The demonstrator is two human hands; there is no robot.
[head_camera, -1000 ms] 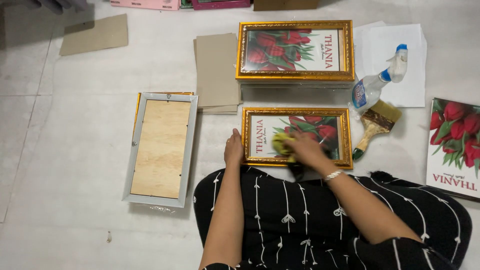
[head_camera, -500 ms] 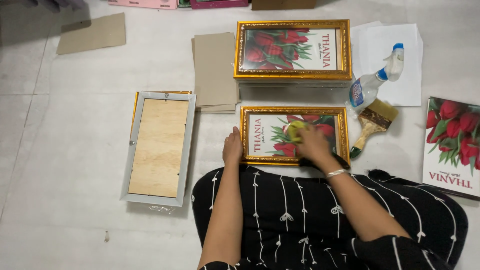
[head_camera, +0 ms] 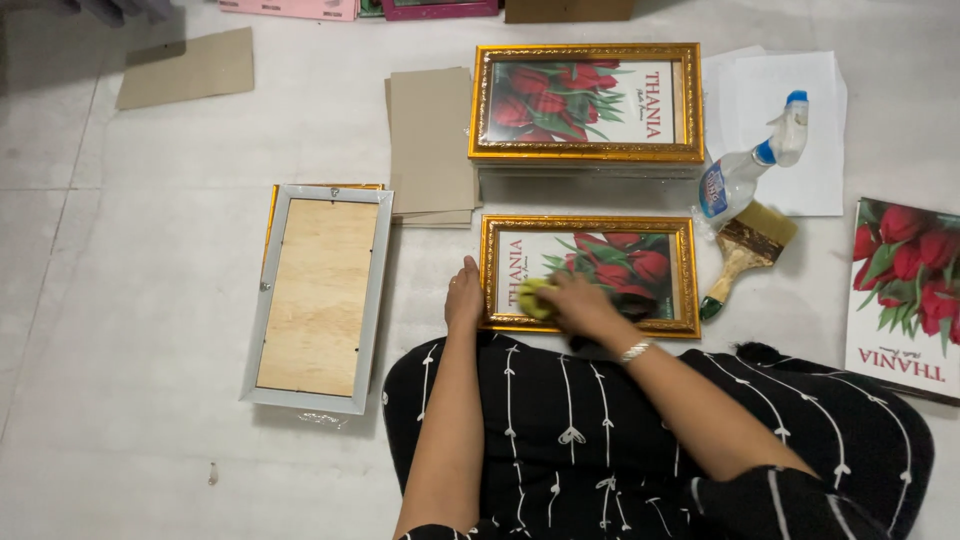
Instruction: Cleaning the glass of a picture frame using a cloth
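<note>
A gold picture frame [head_camera: 588,226] with a red tulip print lies on the floor just in front of my knees. My right hand [head_camera: 580,305] presses a yellow-green cloth [head_camera: 533,297] onto the left part of its glass. My left hand [head_camera: 463,296] rests flat against the frame's left edge, steadying it.
A stack of gold frames [head_camera: 587,102] lies behind it, grey backing boards [head_camera: 430,140] to its left, a face-down silver frame [head_camera: 320,295] further left. A spray bottle [head_camera: 750,165], a paintbrush [head_camera: 745,250], white paper [head_camera: 790,90] and tulip prints [head_camera: 905,290] lie at right.
My right hand has slid the cloth over the glass, first rightward, then back left toward the frame's left part. The left hand has stayed at the frame's edge.
</note>
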